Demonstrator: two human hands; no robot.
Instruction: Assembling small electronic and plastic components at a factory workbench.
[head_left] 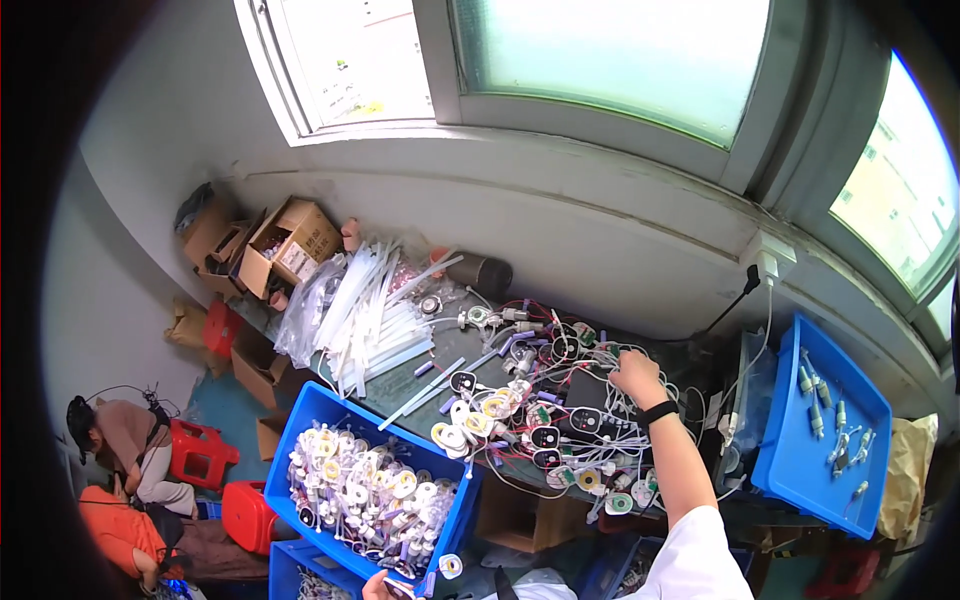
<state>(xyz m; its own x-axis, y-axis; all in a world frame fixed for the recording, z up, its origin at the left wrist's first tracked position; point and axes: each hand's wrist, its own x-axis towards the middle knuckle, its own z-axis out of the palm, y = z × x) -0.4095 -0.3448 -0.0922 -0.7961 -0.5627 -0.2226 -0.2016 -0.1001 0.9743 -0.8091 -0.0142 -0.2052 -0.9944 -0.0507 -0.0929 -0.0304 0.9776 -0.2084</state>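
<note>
My right hand (637,379), a dark band on its wrist, reaches over the heap of wired parts (560,400) on the table. Its fingers curl down among white cables at the heap's far right; what they grip is hidden. At the bottom edge, my left hand (377,587) shows only in part, beside the near rim of a blue bin (285,478). Its fingers are closed on a small white plastic part (400,588). A purple piece and a white ring-shaped part (450,567) lie close to it. White and purple parts (365,490) fill the bin.
White plastic strips (368,320) and a dark cylinder (480,272) lie on the table's far side. A blue tray (780,460) with several parts stands right. Open cardboard boxes (300,240) sit far left. Two people (125,455) and red stools (200,452) are at left.
</note>
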